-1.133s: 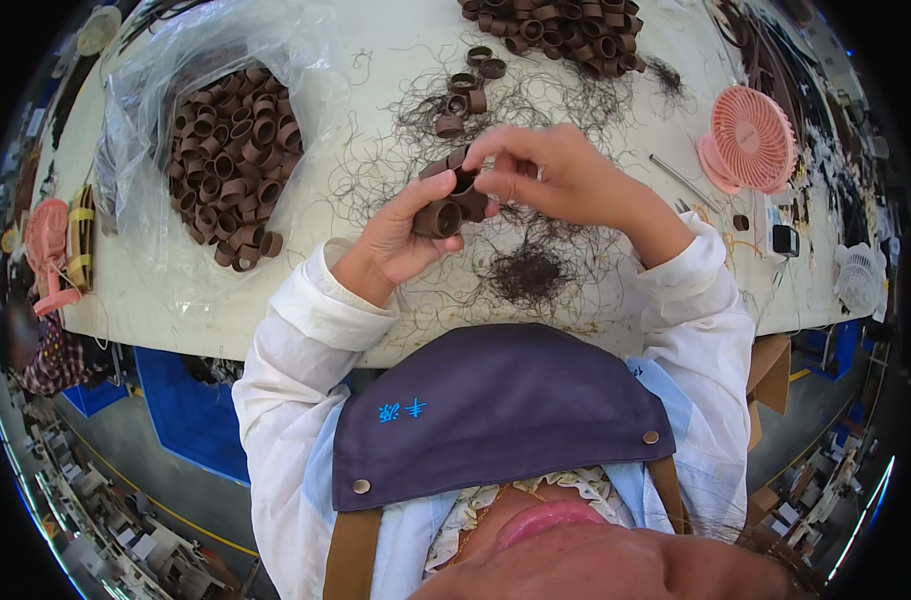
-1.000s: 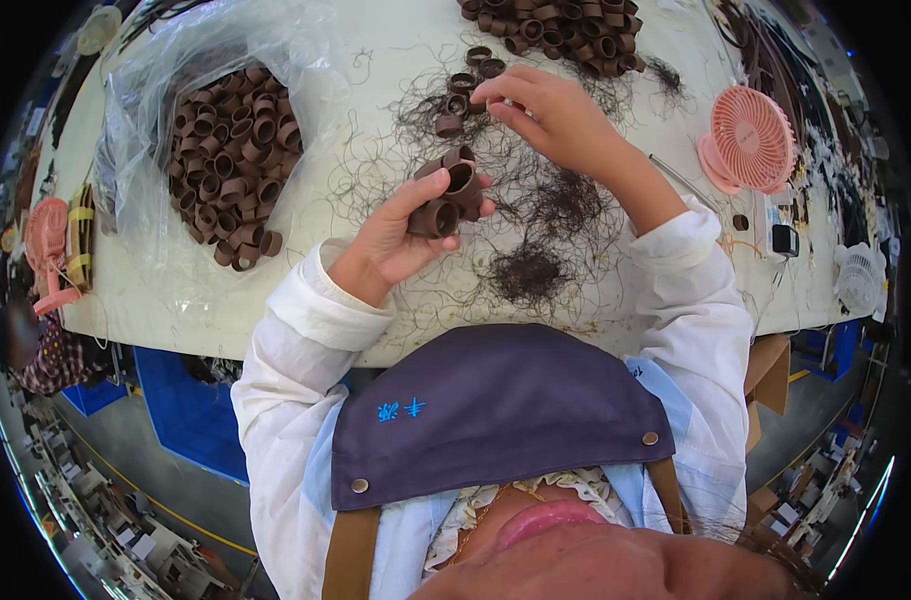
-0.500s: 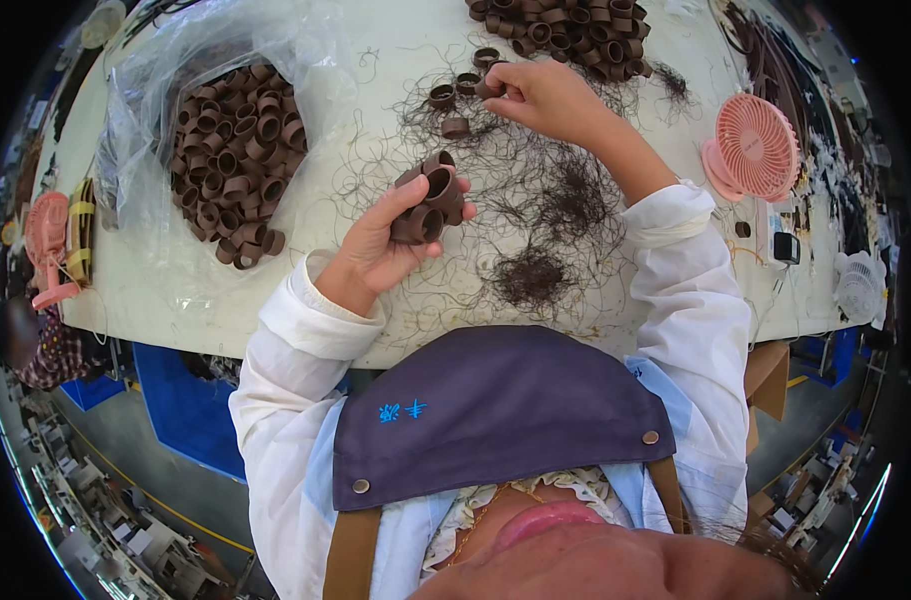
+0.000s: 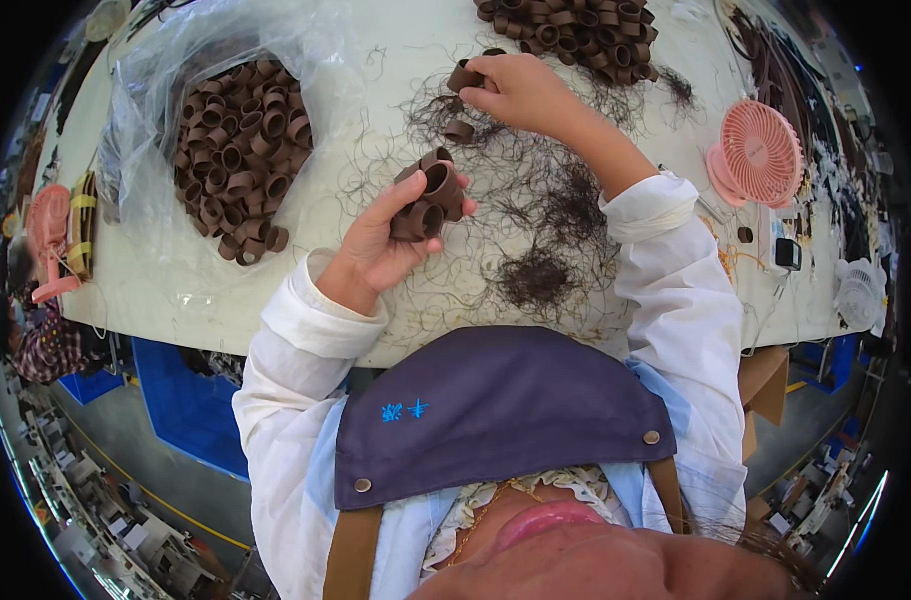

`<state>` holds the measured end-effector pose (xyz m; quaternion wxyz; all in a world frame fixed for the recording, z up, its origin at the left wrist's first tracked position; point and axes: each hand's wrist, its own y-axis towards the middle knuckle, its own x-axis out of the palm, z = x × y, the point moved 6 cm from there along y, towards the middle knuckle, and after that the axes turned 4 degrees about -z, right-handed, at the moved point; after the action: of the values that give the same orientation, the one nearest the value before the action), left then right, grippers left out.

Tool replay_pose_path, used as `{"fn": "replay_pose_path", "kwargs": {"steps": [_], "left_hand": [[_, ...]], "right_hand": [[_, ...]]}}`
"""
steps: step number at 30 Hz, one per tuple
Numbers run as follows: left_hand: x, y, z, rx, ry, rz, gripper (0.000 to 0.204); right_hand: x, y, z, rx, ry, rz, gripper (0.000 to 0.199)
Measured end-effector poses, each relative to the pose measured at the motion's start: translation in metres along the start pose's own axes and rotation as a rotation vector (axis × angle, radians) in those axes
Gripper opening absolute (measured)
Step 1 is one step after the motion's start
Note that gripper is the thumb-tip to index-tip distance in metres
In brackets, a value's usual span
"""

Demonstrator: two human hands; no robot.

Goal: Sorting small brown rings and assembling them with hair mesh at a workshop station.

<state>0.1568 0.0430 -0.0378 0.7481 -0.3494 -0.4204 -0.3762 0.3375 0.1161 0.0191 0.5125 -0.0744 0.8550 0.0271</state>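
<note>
My left hand is closed around several short brown loops, bunched together with their round openings showing. Up and to the right of it, my right hand grips brown loops between thumb and fingers, just above the table; how many is hidden by the fingers. Just below those fingertips, a single loop lies among dark loose threads. Another loop shows partly behind the right hand.
A clear plastic bag at the left holds many brown loops. A loop pile lies at the far side. Thread tangles cover the table's middle. Pink fans stand at both sides, with dark strips at far right.
My right hand has moved a little left and taken up loops that lay loose on the table. My left hand keeps its bunch in nearly the same place.
</note>
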Motion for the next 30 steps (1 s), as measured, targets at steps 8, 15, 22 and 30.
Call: {"fn": "replay_pose_path", "kwargs": {"steps": [8,15,22,30], "left_hand": [[-0.001,0.001,0.0,0.012,-0.014,0.025,0.037],[-0.005,-0.004,0.006,0.027,-0.04,0.051,0.037],[-0.007,-0.017,0.012,0.056,-0.073,0.13,0.036],[0.002,-0.05,0.028,0.004,-0.053,0.096,0.038]], "right_hand": [[0.024,-0.008,-0.015,0.035,-0.015,-0.263,0.035],[0.011,-0.02,-0.015,-0.019,0.27,-0.16,0.021],[-0.031,-0.041,-0.012,0.007,0.675,-0.091,0.023],[-0.009,-0.031,-0.048,-0.118,0.542,-0.366,0.021]]}}
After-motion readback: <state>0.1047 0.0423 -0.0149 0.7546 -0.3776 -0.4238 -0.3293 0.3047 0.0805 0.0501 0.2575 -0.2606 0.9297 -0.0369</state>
